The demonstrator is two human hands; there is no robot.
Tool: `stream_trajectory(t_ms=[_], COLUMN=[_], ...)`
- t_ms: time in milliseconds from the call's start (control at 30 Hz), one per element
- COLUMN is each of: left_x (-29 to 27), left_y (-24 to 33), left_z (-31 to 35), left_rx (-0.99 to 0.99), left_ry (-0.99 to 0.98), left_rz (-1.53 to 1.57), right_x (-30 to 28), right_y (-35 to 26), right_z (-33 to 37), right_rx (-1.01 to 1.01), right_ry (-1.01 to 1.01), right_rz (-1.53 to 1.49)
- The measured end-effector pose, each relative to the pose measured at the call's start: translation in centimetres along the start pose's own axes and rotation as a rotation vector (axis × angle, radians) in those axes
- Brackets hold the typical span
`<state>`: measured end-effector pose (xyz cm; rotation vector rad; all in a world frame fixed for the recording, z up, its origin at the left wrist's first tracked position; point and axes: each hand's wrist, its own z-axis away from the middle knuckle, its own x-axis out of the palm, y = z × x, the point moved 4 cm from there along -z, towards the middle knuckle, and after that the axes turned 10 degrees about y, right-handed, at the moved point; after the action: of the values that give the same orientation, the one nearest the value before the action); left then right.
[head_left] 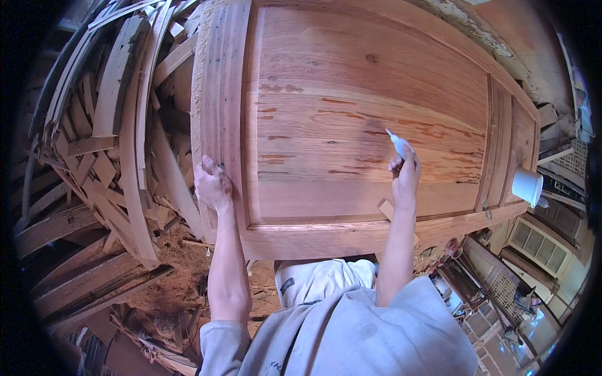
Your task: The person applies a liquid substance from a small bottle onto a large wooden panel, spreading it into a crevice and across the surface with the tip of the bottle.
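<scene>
Scrap wood pile (pixel 106 144) sits far left: bent strips and offcuts stacked loosely beside the work, sawdust on the floor below. Risk, as I judge it: a step sideways could catch a strip and jolt the panel.

Left hand (pixel 212 185) rests on the raised left frame of the wooden door (pixel 370 94), fingers curled over the edge, gripping nothing else. It seems to steady the door. If that hand slips off the rounded moulding, the door could shift under the other hand.

Right hand (pixel 406 172) is closed around a small pale blue tube (pixel 397 145), nozzle pointing up and left, tip touching or just above the flat middle panel near the dark reddish streaks. Squeezing too hard could leave a blob or a smear across the grain; I cannot tell how much is coming out.

A small wood block (pixel 385 208) lies on the panel just below the right wrist; the forearm could knock it.

White cup (pixel 527 185) stands at the door's right edge, well apart from both hands. Any jolt could tip it off.
</scene>
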<state>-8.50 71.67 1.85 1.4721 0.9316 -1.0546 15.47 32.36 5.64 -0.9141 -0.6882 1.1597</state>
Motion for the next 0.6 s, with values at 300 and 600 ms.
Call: stream_trajectory(t_ms=[300,600], left_x=[0.0,0.3], left_y=[-0.1,-0.4], left_z=[0.0,0.2], left_rx=[0.011,-0.018], left_ry=[0.013,-0.005], left_rz=[-0.005,-0.032], right_x=[0.2,7.6], right_y=[0.0,1.4], right_z=[-0.4,-3.5], right_rx=[-0.149,-0.418], right_ry=[-0.018,-0.043], right_rz=[0.131,0.57])
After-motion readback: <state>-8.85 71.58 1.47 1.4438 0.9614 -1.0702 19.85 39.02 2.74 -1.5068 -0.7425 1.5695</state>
